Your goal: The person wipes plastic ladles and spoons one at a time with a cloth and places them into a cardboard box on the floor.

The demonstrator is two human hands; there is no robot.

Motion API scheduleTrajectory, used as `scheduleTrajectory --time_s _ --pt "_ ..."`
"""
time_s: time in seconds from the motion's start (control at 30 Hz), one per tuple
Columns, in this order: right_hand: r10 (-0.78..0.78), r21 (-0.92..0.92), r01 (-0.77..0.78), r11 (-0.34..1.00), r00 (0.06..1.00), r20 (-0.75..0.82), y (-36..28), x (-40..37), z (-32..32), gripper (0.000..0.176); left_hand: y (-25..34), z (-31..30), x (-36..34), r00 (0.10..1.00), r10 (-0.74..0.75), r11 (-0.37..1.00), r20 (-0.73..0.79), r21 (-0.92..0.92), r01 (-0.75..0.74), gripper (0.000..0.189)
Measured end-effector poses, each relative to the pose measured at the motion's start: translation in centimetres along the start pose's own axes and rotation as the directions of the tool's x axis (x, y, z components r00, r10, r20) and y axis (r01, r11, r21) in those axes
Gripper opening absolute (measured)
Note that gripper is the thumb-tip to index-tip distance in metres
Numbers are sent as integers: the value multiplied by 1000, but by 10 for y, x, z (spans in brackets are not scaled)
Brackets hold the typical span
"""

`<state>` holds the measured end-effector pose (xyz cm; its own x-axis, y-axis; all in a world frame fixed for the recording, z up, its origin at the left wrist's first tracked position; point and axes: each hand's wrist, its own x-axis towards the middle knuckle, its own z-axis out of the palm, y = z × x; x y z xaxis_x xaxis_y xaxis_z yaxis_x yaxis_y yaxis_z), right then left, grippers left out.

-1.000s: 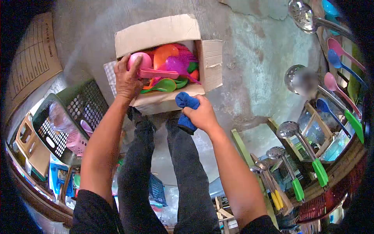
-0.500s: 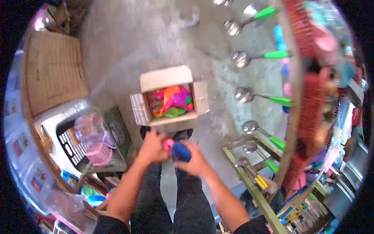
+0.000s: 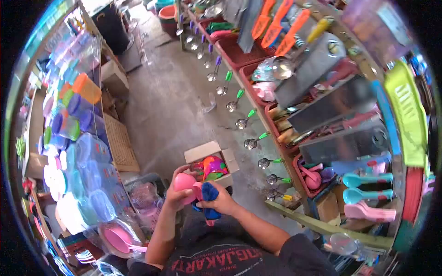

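Note:
My left hand [image 3: 173, 195] is closed around the rounded bowl of a pink plastic ladle [image 3: 185, 182], held in front of my chest. Bunched in my right hand [image 3: 224, 202] is a dark blue cloth [image 3: 210, 195], pressed against the ladle's pink stem; a pink tip shows below the cloth. Just beyond my hands, an open cardboard box [image 3: 202, 151] stands on the floor with brightly coloured plastic pieces [image 3: 212, 166] in it, orange, purple and green. My fingers and the cloth hide part of the ladle.
Metal ladles with green handles [image 3: 251, 143] hang in a row along the right shelf. Red baskets [image 3: 241, 53] of utensils and teal spoons [image 3: 368, 179] lie on it. Plastic containers [image 3: 92, 161] fill the left shelf. A concrete floor [image 3: 161, 101] runs between.
My view has tilted up, showing the aisle and both shelves. Both hands have risen closer to my chest, and the ladle's pink bowl now shows plainly in my left hand.

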<state>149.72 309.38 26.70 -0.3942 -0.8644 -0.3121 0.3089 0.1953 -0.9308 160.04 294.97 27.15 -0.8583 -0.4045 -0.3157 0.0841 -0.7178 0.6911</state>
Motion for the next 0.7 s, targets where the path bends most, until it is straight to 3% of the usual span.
scheduleTrajectory --time_s 0.03,0.1,0.13,0.17,0.23,0.3,0.33,0.37,0.43,0.5,0.57,0.63,0.67,0.7 --pt "10 -2 -10 1000 997 81 -14 -3 4 53 8 -2 -3 1000 3 1000 31 22 -3 87" --pt "-81 -23 83 996 995 59 -40 -6 2 55 26 -5 -5 996 54 998 71 -36 -51 82" --pt "-184 -122 169 978 975 -127 -44 -8 -5 55 33 1 -6 991 126 992 35 -10 -125 70" --pt "-282 -226 221 949 914 -292 -46 -14 -8 54 40 9 -10 991 122 992 54 2 -123 70" --pt "-339 -323 228 918 875 -345 -85 -30 -18 54 54 29 -7 947 235 944 -219 285 -168 59" --pt "-583 -731 254 634 778 -235 -109 -40 -19 52 51 44 3 927 300 913 -224 348 -212 52" --pt "-517 -762 204 615 834 -194 -116 -45 -13 47 49 55 6 926 318 912 -205 332 -240 51" --pt "-618 -790 256 557 763 -188 -104 -39 -9 39 45 70 11 926 331 913 -183 310 -266 50" --pt "-655 -831 202 519 718 -235 -101 -35 1 36 50 109 5 949 297 938 -109 218 -269 49" --pt "-679 -851 166 499 685 -265 -94 -33 2 37 52 126 8 924 379 870 -53 361 -337 49" --pt "-698 -860 125 495 647 -308 -88 -39 -1 37 44 116 19 926 375 865 -36 372 -336 53" --pt "-638 -856 108 505 715 -286 -87 -46 -6 35 36 113 27 894 449 714 12 597 -366 56" --pt "-599 -816 72 573 716 -358 -93 -48 -7 33 31 117 25 871 484 605 86 686 -404 57" --pt "-603 -817 44 575 698 -387 -99 -48 -9 33 31 128 24 878 464 611 117 676 -412 57"
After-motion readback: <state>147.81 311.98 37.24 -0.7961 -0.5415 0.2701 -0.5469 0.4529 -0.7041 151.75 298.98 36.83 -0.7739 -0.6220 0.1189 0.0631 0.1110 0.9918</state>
